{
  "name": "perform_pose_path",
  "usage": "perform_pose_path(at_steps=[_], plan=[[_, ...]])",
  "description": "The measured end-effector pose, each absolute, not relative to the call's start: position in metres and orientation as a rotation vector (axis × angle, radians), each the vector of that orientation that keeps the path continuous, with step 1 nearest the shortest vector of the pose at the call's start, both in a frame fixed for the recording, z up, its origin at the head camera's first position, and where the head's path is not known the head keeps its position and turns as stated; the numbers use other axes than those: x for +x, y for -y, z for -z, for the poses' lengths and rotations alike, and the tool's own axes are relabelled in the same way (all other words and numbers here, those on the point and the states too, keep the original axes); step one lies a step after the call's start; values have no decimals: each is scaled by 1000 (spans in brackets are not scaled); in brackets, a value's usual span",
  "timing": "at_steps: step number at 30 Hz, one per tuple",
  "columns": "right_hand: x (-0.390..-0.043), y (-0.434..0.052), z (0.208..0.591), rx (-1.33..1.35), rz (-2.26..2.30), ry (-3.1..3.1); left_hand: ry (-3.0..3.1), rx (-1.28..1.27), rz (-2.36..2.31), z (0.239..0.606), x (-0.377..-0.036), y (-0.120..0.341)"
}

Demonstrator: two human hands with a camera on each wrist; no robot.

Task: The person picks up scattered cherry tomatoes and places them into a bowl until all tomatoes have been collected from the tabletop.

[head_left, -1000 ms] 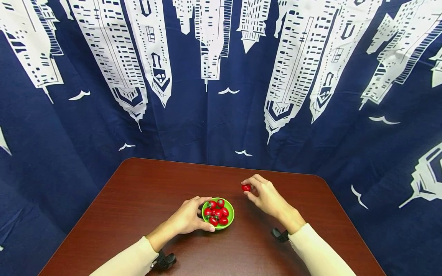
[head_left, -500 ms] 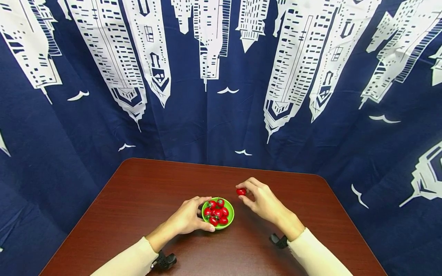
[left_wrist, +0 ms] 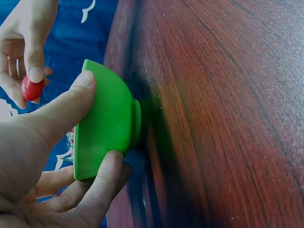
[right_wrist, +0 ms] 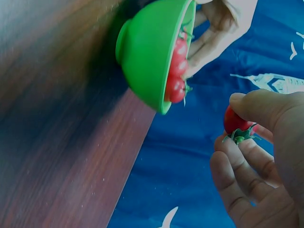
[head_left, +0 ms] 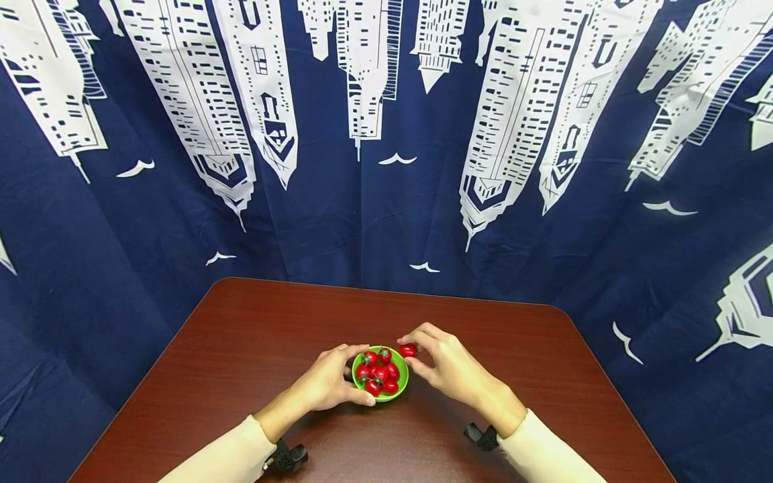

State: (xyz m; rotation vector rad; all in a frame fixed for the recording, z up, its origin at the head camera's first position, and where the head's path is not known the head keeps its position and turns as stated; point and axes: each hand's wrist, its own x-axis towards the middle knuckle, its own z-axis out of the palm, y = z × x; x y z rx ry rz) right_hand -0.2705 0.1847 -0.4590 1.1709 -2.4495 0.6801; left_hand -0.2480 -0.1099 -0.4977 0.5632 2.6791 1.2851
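Observation:
My left hand [head_left: 323, 382] holds a small green bowl [left_wrist: 107, 118], thumb at the near side of the rim and fingers curled round the far side. Several red cherry tomatoes [head_left: 379, 373], some with green stems, lie inside it. Between the thumb and fingers of my right hand [head_left: 453, 365] one more cherry tomato [right_wrist: 235, 121] is pinched, its green calyx showing in the right wrist view. In the head view that tomato is right at the bowl's upper right rim. The right wrist view shows it apart from the bowl, level with its opening.
Both hands work over a dark reddish-brown wooden table [head_left: 272, 322] with rounded far corners. Behind it hangs a navy curtain [head_left: 326, 215] printed with white upside-down buildings and birds. A black wrist device [head_left: 286, 457] sits under each light sleeve.
My right hand has moved left and nearer to me with the pinched cherry tomato, from well right of the bowl to its rim. The left hand and bowl have stayed in place.

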Motion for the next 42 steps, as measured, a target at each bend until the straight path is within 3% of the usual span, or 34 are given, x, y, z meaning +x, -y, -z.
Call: perform_pose_path(at_steps=[42], plan=[[-243, -160, 463, 1258, -511, 2484, -2647, 589, -1325, 500, -248, 111]])
